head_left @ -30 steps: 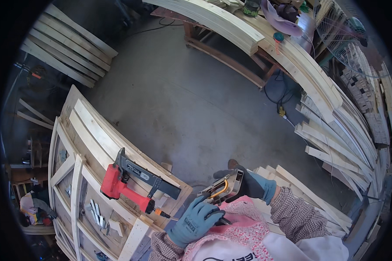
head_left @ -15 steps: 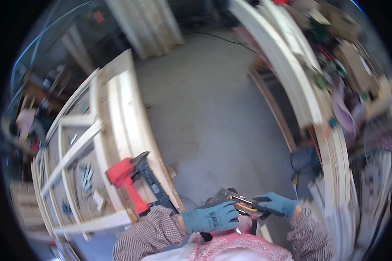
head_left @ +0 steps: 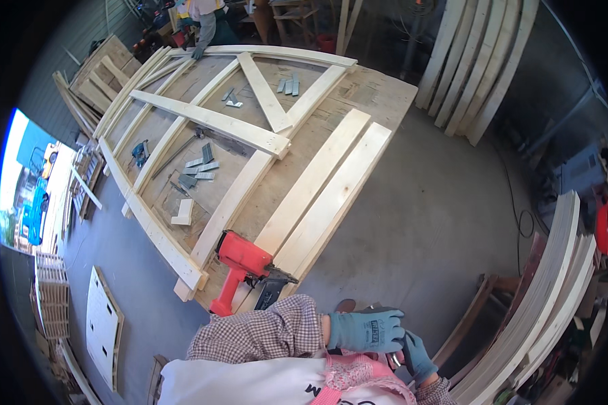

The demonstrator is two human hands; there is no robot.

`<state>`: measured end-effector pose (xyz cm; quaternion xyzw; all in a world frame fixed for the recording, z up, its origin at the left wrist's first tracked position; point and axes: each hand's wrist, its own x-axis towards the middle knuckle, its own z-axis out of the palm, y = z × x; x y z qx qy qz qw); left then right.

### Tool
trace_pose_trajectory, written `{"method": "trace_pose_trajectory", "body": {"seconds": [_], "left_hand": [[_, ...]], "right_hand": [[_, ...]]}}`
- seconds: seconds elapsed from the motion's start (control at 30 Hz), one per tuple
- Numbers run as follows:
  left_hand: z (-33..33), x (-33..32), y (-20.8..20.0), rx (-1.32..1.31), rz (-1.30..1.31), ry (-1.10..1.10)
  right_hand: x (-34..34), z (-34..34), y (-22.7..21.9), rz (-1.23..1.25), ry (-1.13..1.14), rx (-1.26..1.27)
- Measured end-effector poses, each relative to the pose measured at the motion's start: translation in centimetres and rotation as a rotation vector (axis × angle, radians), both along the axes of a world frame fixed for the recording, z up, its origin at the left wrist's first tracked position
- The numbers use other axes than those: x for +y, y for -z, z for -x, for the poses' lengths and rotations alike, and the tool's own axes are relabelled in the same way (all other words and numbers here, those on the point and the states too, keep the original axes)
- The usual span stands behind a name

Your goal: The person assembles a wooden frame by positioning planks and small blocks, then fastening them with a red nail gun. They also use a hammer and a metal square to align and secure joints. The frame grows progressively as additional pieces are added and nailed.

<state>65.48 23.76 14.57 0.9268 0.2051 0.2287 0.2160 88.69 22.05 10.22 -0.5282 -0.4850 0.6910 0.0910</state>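
Observation:
My left hand (head_left: 368, 331), in a blue-grey work glove, is at my waist with its fingers curled over something mostly hidden. Beside it my right hand (head_left: 417, 358), gloved the same, has its fingers closed close to the left fingertips. A bit of shiny metal shows under the hands, too little to name. Left of my left forearm, a red and black nail gun (head_left: 244, 260) lies on the near corner of the workbench (head_left: 392, 94), touched by neither hand. A wooden frame (head_left: 233, 196) of pale slats and diagonal braces covers much of that bench.
Two loose boards (head_left: 348, 189) lie along the bench's right edge. Grey fastener strips (head_left: 199, 169) are grouped inside the frame. A co-worker's gloved hand (head_left: 198, 52) is at its far side. Stacked planks (head_left: 544, 290) stand right; more boards (head_left: 476, 67) lean at the back.
My view has swung left, bringing the whole bench and the co-worker into sight. The dark, orange-striped object between my hands is now mostly covered, and my hands are closer together.

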Motion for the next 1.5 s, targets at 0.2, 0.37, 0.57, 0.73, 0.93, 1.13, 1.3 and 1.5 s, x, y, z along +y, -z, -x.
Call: {"method": "trace_pose_trajectory", "body": {"seconds": [0.2, 0.37, 0.57, 0.73, 0.93, 1.13, 1.3, 1.5], "left_hand": [[-2.7, 12.9, -0.4, -0.208, 0.121, -0.374], [-4.2, 23.8, 2.1, -0.192, 0.498, -0.719], [-5.7, 39.4, -1.2, -1.258, 1.475, -0.314], [-5.8, 50.9, -2.2, -1.581, 1.532, -0.627], [-0.9, 66.5, 2.7, -2.044, 1.505, -0.448], [3.4, 82.2, 5.1, -1.965, 1.465, -0.236], [8.4, 90.7, -0.1, -1.876, 1.445, -0.681], [11.6, 99.5, 3.5, -2.135, 0.997, -0.892]], "right_hand": [[12.8, -5.6, -0.2, -0.242, -0.087, 0.014], [28.1, -5.4, -2.5, -0.122, 0.07, 0.127], [47.7, -3.5, -3.9, -0.114, 0.107, 0.234], [61.9, 2.2, -5.7, -0.342, -0.259, 0.151], [78.1, 9.6, -5.0, -0.645, -0.564, -0.056], [93.8, 14.1, -5.2, -0.461, -0.45, 0.045], [102.8, 19.4, -4.9, -0.368, -0.561, 0.159], [115.1, 27.0, -3.5, -0.684, -1.042, 0.0]]}}
